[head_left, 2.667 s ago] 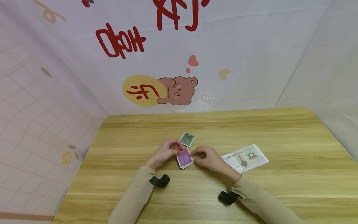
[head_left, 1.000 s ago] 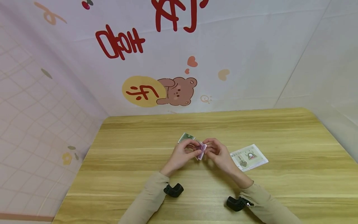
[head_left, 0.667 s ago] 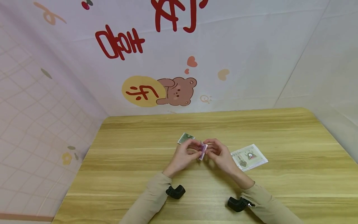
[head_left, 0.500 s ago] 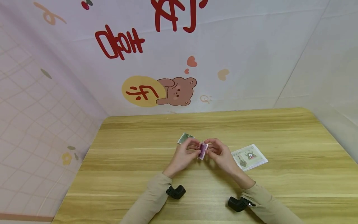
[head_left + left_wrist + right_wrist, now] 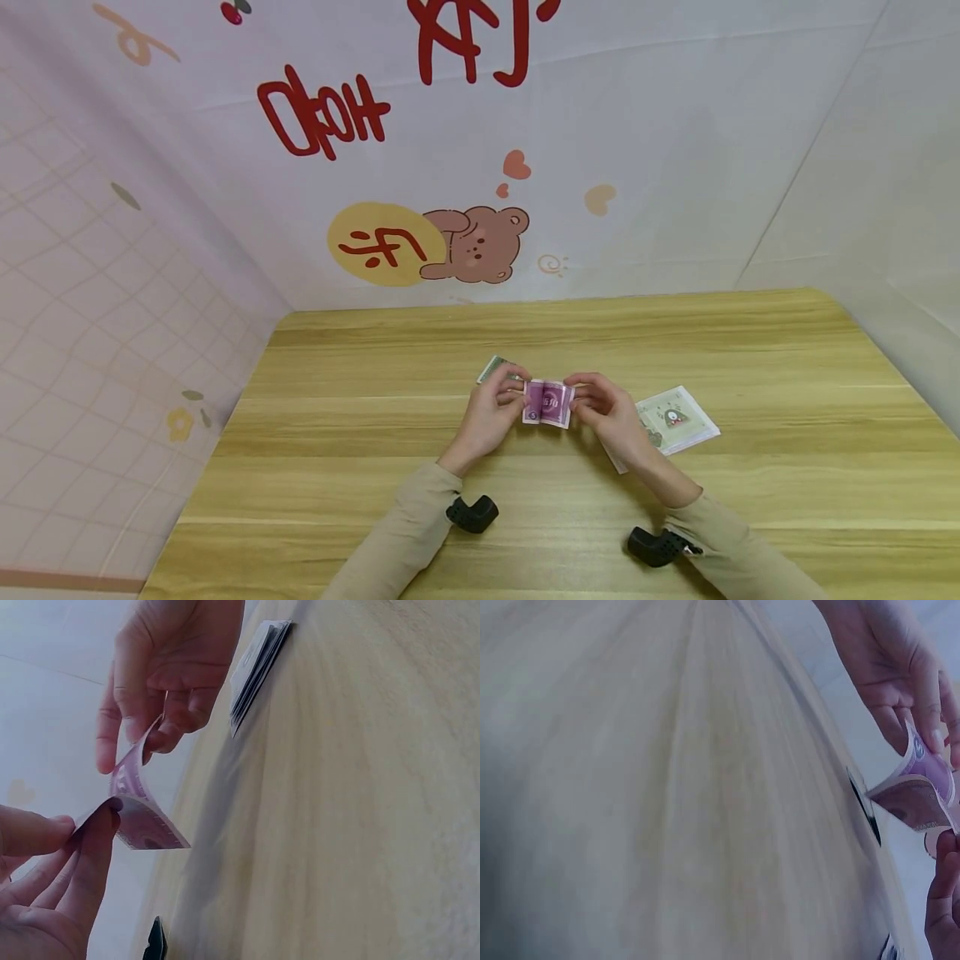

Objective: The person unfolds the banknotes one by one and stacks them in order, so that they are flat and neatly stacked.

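Purple note (image 5: 548, 403) held just above the counter (image 5: 450, 483), between my hands. Left hand (image 5: 491, 417) pinches its left edge, right hand (image 5: 609, 412) its right edge. Long axis runs left-right, hand to hand; both equally near. Note bowed, half unfolded.

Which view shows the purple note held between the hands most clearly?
The head view: the purple note faces the camera, pinched at each end by the left hand and right hand. Both wrist views show it only curled and partly edge-on, blurred.
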Available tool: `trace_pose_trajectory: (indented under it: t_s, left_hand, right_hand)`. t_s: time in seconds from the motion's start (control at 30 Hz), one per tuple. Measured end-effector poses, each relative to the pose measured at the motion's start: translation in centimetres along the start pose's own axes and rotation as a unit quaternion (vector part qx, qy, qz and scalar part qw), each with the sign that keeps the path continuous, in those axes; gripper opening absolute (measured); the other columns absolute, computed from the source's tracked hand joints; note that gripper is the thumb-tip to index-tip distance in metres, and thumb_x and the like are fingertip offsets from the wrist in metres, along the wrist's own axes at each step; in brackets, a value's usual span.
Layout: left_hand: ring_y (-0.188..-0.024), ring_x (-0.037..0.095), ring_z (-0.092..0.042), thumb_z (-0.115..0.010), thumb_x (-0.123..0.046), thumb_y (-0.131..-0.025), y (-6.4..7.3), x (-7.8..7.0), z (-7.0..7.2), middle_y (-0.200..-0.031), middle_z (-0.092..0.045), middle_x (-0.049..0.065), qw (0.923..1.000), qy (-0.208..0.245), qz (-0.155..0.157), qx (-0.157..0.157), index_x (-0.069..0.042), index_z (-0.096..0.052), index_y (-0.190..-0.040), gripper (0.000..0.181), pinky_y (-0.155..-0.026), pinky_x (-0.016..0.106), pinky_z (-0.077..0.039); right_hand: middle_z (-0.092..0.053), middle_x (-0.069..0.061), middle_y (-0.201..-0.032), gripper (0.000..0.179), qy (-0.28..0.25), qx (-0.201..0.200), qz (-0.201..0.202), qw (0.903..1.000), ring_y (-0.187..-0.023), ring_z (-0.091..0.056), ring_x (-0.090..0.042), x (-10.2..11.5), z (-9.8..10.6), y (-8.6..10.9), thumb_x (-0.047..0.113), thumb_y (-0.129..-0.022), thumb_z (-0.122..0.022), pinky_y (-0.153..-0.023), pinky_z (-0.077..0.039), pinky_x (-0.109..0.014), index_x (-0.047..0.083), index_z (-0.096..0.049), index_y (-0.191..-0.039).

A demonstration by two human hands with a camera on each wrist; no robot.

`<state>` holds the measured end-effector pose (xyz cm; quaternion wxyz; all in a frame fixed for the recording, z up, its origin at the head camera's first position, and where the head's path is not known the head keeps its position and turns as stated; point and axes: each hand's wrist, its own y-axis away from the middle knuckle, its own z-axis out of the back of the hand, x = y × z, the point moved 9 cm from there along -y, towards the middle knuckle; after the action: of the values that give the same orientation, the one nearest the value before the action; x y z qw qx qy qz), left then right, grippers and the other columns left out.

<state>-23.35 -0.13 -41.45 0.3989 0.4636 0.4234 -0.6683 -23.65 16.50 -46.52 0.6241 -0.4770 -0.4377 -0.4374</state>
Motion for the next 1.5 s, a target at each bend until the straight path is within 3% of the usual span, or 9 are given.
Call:
trace_pose_trajectory:
  t_s: [0.53,0.77,1.0,1.23,1.5]
  left_hand:
    - [-0.096,0.045,-0.063,-0.059,0.017,-0.086,-0.4,0.6,-0.5,-0.108,-0.061,0.033,0.9993,0.030,0.008,-0.019,0.017,-0.056,-0.107,0.022,-0.079,0.028,-0.055]
    - [-0.093,0.042,-0.064,-0.061,0.016,-0.085,-0.4,0.7,-1.0,-0.105,-0.062,0.030,0.9992,0.021,0.012,-0.032,0.016,-0.058,-0.105,0.021,-0.078,0.028,-0.055]
    - [-0.088,0.032,-0.067,-0.065,0.013,-0.083,-1.1,4.0,-1.6,-0.098,-0.065,0.020,0.9979,0.006,0.019,-0.062,0.009,-0.062,-0.103,0.020,-0.076,0.024,-0.055]
    - [-0.084,0.041,-0.066,-0.064,0.016,-0.082,-0.7,2.1,-2.3,-0.091,-0.064,0.027,0.9980,0.002,0.022,-0.060,0.014,-0.062,-0.102,0.020,-0.071,0.023,-0.055]
    - [-0.066,0.022,-0.064,-0.069,0.008,-0.082,-1.3,4.6,-4.5,-0.078,-0.067,0.010,0.9985,-0.008,0.036,-0.041,0.003,-0.065,-0.097,0.016,-0.056,0.021,-0.051]
  right_hand:
    - [-0.067,-0.019,-0.093,0.031,0.067,-0.015,-0.008,0.9976,-0.070,-0.061,-0.016,-0.6,3.4,0.4,-0.009,-0.087,-0.059,-0.056,-0.050,-0.024,-0.004,-0.061,-0.117]
    - [-0.068,-0.019,-0.092,0.029,0.097,-0.026,-0.020,0.9947,-0.076,-0.063,-0.014,-0.9,4.8,0.5,-0.008,-0.085,-0.063,-0.060,-0.050,-0.021,-0.004,-0.063,-0.114]
    - [-0.067,-0.023,-0.094,0.025,0.147,-0.033,-0.022,0.9883,-0.075,-0.064,-0.023,0.5,5.7,0.7,-0.008,-0.086,-0.064,-0.061,-0.051,-0.022,-0.007,-0.064,-0.111]
    - [-0.067,-0.019,-0.101,0.025,0.181,-0.027,-0.033,0.9826,-0.081,-0.064,-0.023,-0.7,7.4,0.5,-0.001,-0.089,-0.065,-0.065,-0.053,-0.025,0.000,-0.066,-0.114]
    - [-0.065,-0.025,-0.107,0.026,0.191,-0.032,-0.024,0.9809,-0.084,-0.064,-0.022,-0.5,9.1,0.8,-0.007,-0.088,-0.061,-0.066,-0.053,-0.023,-0.004,-0.065,-0.114]
